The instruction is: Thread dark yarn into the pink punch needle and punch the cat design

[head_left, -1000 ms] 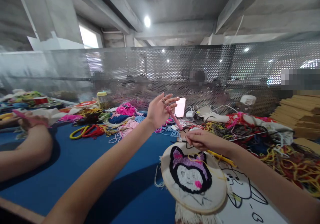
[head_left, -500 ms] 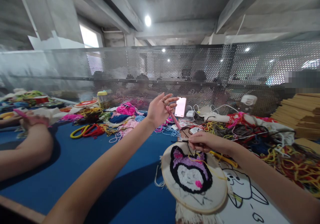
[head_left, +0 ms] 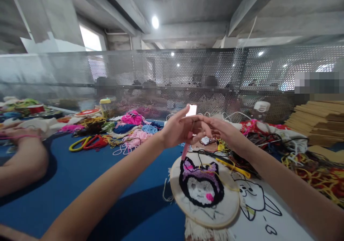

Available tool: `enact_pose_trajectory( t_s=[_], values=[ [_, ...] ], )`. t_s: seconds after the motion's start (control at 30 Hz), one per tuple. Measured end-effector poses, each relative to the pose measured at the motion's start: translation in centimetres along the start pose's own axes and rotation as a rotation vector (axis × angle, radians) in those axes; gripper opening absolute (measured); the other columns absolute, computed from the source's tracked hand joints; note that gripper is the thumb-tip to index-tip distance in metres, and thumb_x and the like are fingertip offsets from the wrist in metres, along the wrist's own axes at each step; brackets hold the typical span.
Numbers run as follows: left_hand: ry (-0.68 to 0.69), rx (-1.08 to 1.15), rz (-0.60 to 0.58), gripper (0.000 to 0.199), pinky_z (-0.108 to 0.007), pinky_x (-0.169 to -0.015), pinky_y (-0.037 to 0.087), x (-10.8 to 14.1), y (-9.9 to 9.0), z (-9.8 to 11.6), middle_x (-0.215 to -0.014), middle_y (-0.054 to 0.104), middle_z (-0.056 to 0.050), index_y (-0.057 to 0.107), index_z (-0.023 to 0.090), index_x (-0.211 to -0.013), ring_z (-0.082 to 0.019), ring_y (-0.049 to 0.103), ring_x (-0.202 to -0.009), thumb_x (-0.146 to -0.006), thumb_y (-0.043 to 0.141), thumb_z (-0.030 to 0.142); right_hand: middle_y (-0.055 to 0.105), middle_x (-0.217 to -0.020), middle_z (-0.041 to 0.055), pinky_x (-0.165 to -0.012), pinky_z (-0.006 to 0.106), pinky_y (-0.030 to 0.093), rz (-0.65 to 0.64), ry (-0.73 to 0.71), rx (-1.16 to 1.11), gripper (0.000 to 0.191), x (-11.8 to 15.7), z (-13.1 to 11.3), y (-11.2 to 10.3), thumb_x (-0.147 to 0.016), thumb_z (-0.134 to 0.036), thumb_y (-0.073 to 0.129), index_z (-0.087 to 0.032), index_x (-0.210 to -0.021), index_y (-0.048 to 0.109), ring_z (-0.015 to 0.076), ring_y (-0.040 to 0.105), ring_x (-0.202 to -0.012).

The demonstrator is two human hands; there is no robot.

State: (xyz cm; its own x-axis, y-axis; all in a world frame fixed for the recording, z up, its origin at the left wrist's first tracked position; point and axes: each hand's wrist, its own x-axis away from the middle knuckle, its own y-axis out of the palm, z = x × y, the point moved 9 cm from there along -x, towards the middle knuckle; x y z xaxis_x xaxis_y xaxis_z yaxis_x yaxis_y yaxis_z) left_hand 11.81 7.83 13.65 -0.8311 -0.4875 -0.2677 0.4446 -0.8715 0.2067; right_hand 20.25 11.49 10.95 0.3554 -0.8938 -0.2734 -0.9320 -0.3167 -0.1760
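Note:
My left hand (head_left: 177, 128) is closed around a pink punch needle (head_left: 185, 151), its lower end pointing down at the top of the embroidery hoop (head_left: 174, 194). My right hand (head_left: 224, 130) meets it from the right, fingers bent and overlapping the left fingers; what its fingertips pinch is hidden. In the hoop, pale cloth carries a looped-yarn figure (head_left: 185, 189) with a black outline, purple and pink top, white face and pink spot. Black yarn (head_left: 206, 154) lies along the hoop's upper edge. A yellow tool (head_left: 233, 167) rests at its upper right.
Under the hoop's right side is a sheet with a drawn cartoon animal (head_left: 254, 196). Tangled yarn (head_left: 317, 176) heaps at the right, more yarn (head_left: 131, 119) behind at left. A lit phone (head_left: 192, 109) stands behind my hands. At far left is another person's arm (head_left: 29, 162).
My right hand has risen from the hoop's upper edge to meet my left hand. The punch needle has lowered and turned more upright. The view has shifted slightly.

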Motion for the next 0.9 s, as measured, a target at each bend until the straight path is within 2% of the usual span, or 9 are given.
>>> enact_pose_trajectory(
  t_s=[0.1,0.2,0.27,0.37,0.5,0.63,0.73,0.8,0.9],
  values=[
    [0.043,-0.075,0.046,0.041,-0.026,-0.055,0.036,-0.3,0.0,-0.1,-0.089,0.063,-0.011,0.055,0.012,-0.101,-0.015,0.05,-0.066,-0.085,0.027,0.037,0.064,-0.079,0.0036,-0.068,0.03,0.047,0.015,-0.049,-0.056,0.04,0.6,-1.5,0.7,-0.085,-0.055,0.042,-0.021,-0.096,0.059,0.0171,0.062,-0.075],
    [0.152,-0.037,0.158,0.036,-0.03,-0.066,0.041,-0.3,-0.5,0.4,-0.104,0.061,-0.011,0.05,0.013,-0.107,-0.019,0.053,-0.083,-0.082,0.031,0.03,0.064,-0.086,0.005,-0.074,0.034,0.048,0.021,-0.084,-0.117,0.05,0.9,-1.4,2.0,-0.084,-0.062,0.032,-0.022,-0.097,0.058,0.0187,0.063,-0.079],
    [0.211,0.004,0.217,0.035,-0.033,-0.072,0.042,-0.3,-0.6,0.7,-0.112,0.058,-0.011,0.048,0.014,-0.108,-0.02,0.053,-0.091,-0.08,0.033,0.028,0.064,-0.09,0.0047,-0.079,0.036,0.046,0.009,-0.106,-0.1,0.046,1.0,-0.7,3.3,-0.081,-0.062,0.042,-0.023,-0.102,0.054,0.0184,0.062,-0.082],
    [0.258,0.007,0.325,0.035,-0.033,-0.078,0.041,0.0,-1.0,0.9,-0.114,0.058,-0.011,0.048,0.014,-0.106,-0.019,0.051,-0.095,-0.075,0.035,0.023,0.062,-0.074,0.001,-0.073,0.034,0.046,-0.04,-0.113,-0.02,0.037,1.2,0.9,5.7,-0.074,-0.049,0.062,-0.021,-0.093,0.051,0.0157,0.059,-0.071],
    [0.18,-0.202,0.409,0.041,-0.034,-0.081,0.041,0.4,-1.4,1.4,-0.117,0.056,-0.012,0.046,0.014,-0.108,-0.02,0.051,-0.102,-0.068,0.039,0.009,0.058,-0.062,0.0001,-0.062,0.031,0.044,-0.056,-0.104,-0.041,0.027,1.7,1.7,6.9,-0.084,-0.045,0.049,-0.018,-0.079,0.051,0.0126,0.056,-0.056],
    [0.064,-0.517,0.366,0.043,-0.036,-0.081,0.044,1.1,-1.7,2.9,-0.123,0.051,-0.015,0.044,0.014,-0.117,-0.021,0.056,-0.097,-0.074,0.042,0.006,0.059,-0.062,-0.0009,-0.059,0.03,0.044,-0.179,-0.037,-0.146,0.023,2.1,1.5,7.7,-0.087,-0.041,0.046,-0.018,-0.089,0.05,0.013,0.058,-0.055],
    [0.074,-0.708,0.323,0.038,-0.035,-0.08,0.046,1.8,-2.0,4.4,-0.121,0.053,-0.014,0.044,0.015,-0.121,-0.02,0.058,-0.095,-0.083,0.044,0.013,0.063,-0.067,0.0016,-0.06,0.029,0.045,-0.263,-0.027,-0.162,0.023,2.5,1.3,8.5,-0.089,-0.038,0.045,-0.017,-0.093,0.051,0.0134,0.06,-0.058],
    [0.079,-0.786,0.266,0.038,-0.034,-0.082,0.046,2.1,-2.0,5.0,-0.118,0.056,-0.013,0.044,0.016,-0.124,-0.02,0.058,-0.097,-0.086,0.046,0.016,0.064,-0.069,0.0032,-0.06,0.03,0.046,-0.304,-0.02,-0.169,0.024,2.9,1.4,9.1,-0.089,-0.038,0.044,-0.017,-0.094,0.053,0.0138,0.061,-0.06],
    [0.048,-0.769,0.147,0.039,-0.035,-0.084,0.047,2.3,-1.7,5.0,-0.117,0.058,-0.013,0.044,0.017,-0.127,-0.02,0.059,-0.099,-0.089,0.045,0.019,0.065,-0.073,0.004,-0.064,0.031,0.047,-0.358,-0.005,-0.186,0.024,3.4,1.6,9.8,-0.091,-0.037,0.042,-0.017,-0.097,0.053,0.0142,0.062,-0.064]
  ],
)
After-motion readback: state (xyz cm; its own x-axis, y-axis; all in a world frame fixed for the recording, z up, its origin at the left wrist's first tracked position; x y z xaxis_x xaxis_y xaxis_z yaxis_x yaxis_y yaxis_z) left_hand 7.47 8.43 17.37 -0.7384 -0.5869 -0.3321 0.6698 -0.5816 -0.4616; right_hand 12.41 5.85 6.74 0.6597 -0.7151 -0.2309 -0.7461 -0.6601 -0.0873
